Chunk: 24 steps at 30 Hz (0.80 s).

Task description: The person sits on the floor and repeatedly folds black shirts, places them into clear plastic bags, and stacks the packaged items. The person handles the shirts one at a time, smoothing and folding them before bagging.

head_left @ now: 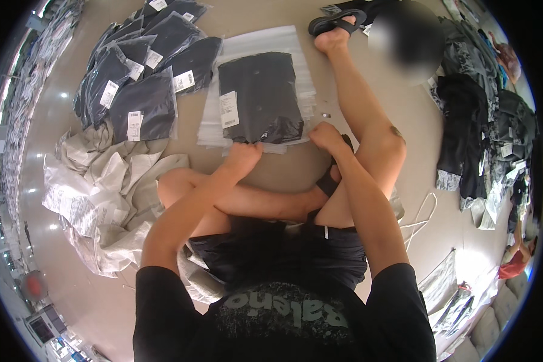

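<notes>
A dark folded garment (pixel 260 90) in a clear plastic bag lies in front of me, with a white label (pixel 228 109) on its left side. Under it is a stack of clear plastic bags (pixel 208 123). My left hand (pixel 245 158) is closed on the near edge of the bagged garment, where the plastic bunches up. Just off the near right corner, my right hand (pixel 326 136) is curled into a fist; whether it holds anything is hidden.
Several bagged dark garments (pixel 145 102) with white labels overlap at the left. Below them lies a crumpled off-white sack (pixel 96 187). Loose dark clothes (pixel 464 127) are heaped at the right, near a white cord (pixel 425 220). My legs are bent around the work area.
</notes>
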Each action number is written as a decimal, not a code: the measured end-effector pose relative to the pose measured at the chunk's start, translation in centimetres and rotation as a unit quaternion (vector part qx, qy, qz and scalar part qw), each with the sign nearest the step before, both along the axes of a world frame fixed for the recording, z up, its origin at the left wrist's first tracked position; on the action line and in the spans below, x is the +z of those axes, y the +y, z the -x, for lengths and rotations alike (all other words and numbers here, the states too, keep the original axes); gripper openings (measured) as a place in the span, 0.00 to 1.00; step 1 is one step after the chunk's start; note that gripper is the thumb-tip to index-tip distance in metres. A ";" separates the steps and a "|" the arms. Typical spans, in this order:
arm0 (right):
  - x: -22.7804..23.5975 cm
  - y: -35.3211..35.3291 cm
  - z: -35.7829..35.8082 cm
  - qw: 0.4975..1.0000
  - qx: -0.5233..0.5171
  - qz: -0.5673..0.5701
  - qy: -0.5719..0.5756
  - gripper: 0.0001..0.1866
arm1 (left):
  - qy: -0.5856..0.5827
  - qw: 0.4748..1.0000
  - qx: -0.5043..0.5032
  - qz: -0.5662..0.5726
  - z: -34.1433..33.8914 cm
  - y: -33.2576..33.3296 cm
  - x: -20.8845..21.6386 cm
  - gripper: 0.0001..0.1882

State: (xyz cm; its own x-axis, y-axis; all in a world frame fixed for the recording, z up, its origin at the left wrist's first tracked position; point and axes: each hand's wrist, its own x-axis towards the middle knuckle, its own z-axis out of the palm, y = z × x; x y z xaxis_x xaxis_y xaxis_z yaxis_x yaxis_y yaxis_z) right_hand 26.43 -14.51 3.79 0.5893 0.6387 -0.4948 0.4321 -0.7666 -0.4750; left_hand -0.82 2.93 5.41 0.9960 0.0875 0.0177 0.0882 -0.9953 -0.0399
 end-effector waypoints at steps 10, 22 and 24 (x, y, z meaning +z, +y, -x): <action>6.1 2.9 3.6 0.953 0.059 -0.162 -0.250 0.33 | -0.130 0.935 0.201 0.262 -0.6 8.5 2.1 0.18; 0.0 13.0 5.6 0.942 0.132 -0.135 -0.278 0.46 | -0.098 0.674 0.482 0.551 -7.5 14.7 -2.1 0.45; 0.4 13.4 6.2 0.952 0.141 -0.113 -0.248 0.48 | -0.112 0.717 0.504 0.468 -7.5 15.0 -2.6 0.50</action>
